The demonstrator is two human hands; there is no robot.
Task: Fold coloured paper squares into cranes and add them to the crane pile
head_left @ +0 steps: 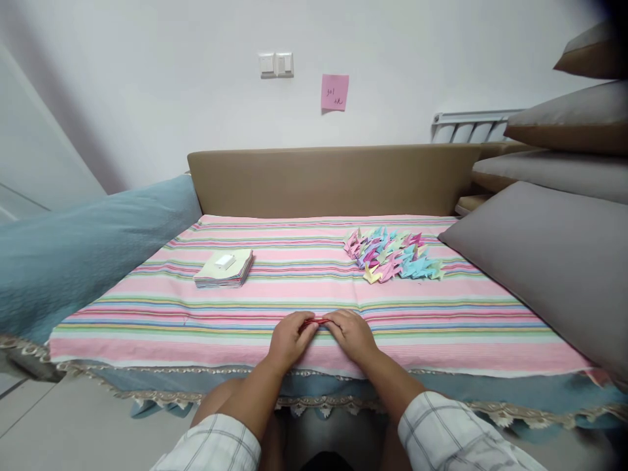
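Close to the front edge of the seat, my left hand [292, 339] and my right hand [354, 335] face each other with fingers closed. Between them they grip a narrow piece of red paper [318, 321], one end in each hand. Most of the paper is hidden by the fingers, and its exact fold cannot be made out. Ahead and to the right lies a pile of folded paper cranes [387, 255] in pink, blue, green, yellow and purple. A stack of square coloured paper [230, 273] sits ahead on the left, with a small white block [225, 261] on top.
A striped cloth [294, 294] covers the seat, slightly wrinkled. Grey cushions [549, 261] are piled on the right, and a blue covered armrest [98, 242] bounds the left. Behind stands a brown backrest [333, 182]. On the wall are switches [275, 65] and a pink note [334, 92].
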